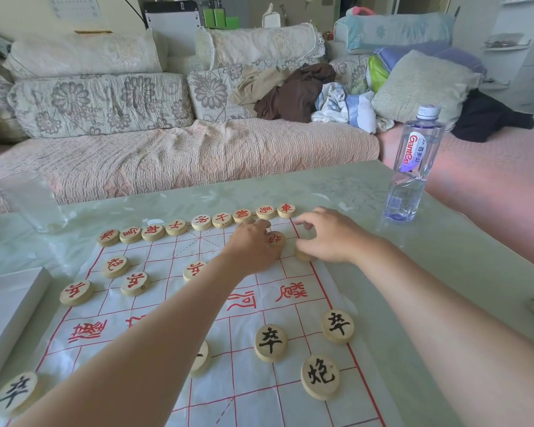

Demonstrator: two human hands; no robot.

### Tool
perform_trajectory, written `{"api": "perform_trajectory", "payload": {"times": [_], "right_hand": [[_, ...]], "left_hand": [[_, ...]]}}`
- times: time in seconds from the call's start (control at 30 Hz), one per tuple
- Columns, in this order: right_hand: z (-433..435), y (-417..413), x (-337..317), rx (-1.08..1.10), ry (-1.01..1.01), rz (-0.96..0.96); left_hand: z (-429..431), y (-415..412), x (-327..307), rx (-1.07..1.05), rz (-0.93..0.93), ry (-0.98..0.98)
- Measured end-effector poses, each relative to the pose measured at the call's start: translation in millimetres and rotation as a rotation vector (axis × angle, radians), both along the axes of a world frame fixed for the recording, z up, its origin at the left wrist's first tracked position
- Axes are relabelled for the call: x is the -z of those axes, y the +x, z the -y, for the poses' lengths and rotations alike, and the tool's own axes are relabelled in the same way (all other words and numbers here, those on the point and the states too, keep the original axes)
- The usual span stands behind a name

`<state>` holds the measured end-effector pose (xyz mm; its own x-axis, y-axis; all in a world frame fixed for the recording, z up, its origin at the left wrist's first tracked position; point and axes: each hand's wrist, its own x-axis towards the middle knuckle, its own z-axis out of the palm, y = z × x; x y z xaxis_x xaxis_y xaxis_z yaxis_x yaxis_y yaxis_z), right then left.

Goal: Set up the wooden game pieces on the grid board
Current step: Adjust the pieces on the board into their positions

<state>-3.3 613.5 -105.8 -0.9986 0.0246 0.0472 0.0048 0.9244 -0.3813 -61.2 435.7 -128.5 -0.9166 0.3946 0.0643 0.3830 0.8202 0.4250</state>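
Closest to me, a black-lettered piece (16,391) lies at the near left edge of the grid board (253,392), and both bare forearms reach across the sheet. At its far right corner the fingers (261,224) of the left hand (253,248) are curled round a red-lettered piece (275,238) lying on the board. Just beside it the right hand (327,235) has its fingers (305,224) bent over another piece (304,255), mostly hidden; I cannot tell whether it is gripped. Beyond the hands a row of red pieces (201,222) lines the far edge. Four more red ones (135,283) sit loose to the left, and three black ones (320,376) to the near right. On the table (444,229) stand a water bottle (413,161) at the right and a glass (31,201) at the left.
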Motion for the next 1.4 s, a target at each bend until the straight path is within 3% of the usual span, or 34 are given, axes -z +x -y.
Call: {"api": "perform_trajectory", "payload": {"times": [0.13, 0.37, 0.6, 0.8, 1.2, 1.4], "right_hand": [[12, -16, 1, -0.005, 0.038, -0.049], [26, -31, 13, -0.037, 0.15, 0.043], [0, -14, -4, 0.014, -0.125, 0.064], [-18, 0, -4, -0.029, -0.081, 0.222], [-3, 0, -22, -0.031, 0.022, 0.183], [84, -10, -49, -0.17, 0.093, 0.038]], "left_hand": [[0, -2, -4, -0.025, 0.041, 0.001], [2, -4, -3, -0.036, 0.048, 0.023], [8, -2, -3, -0.015, 0.032, 0.055], [16, 9, 1, 0.041, -0.021, -0.012], [20, 12, -3, 0.022, -0.021, -0.074], [88, 7, -22, -0.023, -0.081, -0.034]]}}
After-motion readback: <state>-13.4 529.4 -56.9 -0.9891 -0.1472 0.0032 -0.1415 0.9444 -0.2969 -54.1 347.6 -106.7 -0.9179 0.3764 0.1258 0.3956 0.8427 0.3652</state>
